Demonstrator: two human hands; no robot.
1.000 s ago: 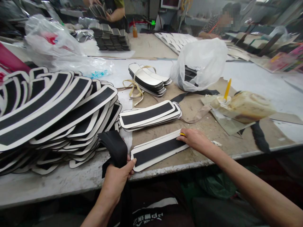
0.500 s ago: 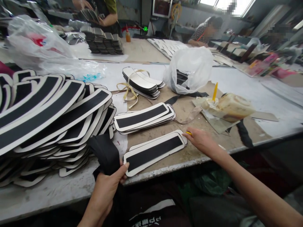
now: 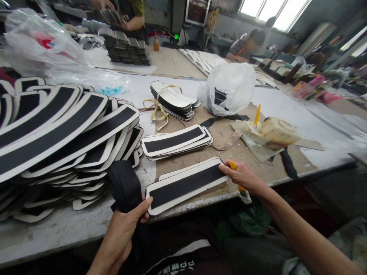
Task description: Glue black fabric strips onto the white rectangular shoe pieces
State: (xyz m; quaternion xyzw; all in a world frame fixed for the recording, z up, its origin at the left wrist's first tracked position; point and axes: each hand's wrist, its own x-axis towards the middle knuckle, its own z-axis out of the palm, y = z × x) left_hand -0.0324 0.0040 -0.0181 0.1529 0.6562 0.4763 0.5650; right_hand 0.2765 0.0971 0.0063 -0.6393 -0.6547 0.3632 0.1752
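A long white panel with a black strip along its middle (image 3: 186, 187) is held between my two hands near the table's front edge. My left hand (image 3: 129, 221) pinches its left end, thumb on top. At the right end, my right hand (image 3: 243, 177) presses its thumb on the panel and also keeps a yellow-handled tool (image 3: 242, 188) in its palm, whose kind is mostly hidden. Beneath lies another similar panel, its pale edge showing. A bundle of black fabric tape (image 3: 126, 187) hangs beside my left hand. Just behind is a small stack of matching panels (image 3: 177, 141).
A large heap of similar panels (image 3: 71, 141) fills the left. Farther back are a tied bundle (image 3: 172, 95), a white plastic bag (image 3: 229, 86) and a stained glue bottle (image 3: 275, 131) with a yellow nozzle. Across the table, a person (image 3: 133, 19) handles stacked pieces.
My right hand has closed onto the panel's right end, and the yellow tool has turned back into the palm. The panel has shifted slightly left; my left hand keeps its hold.
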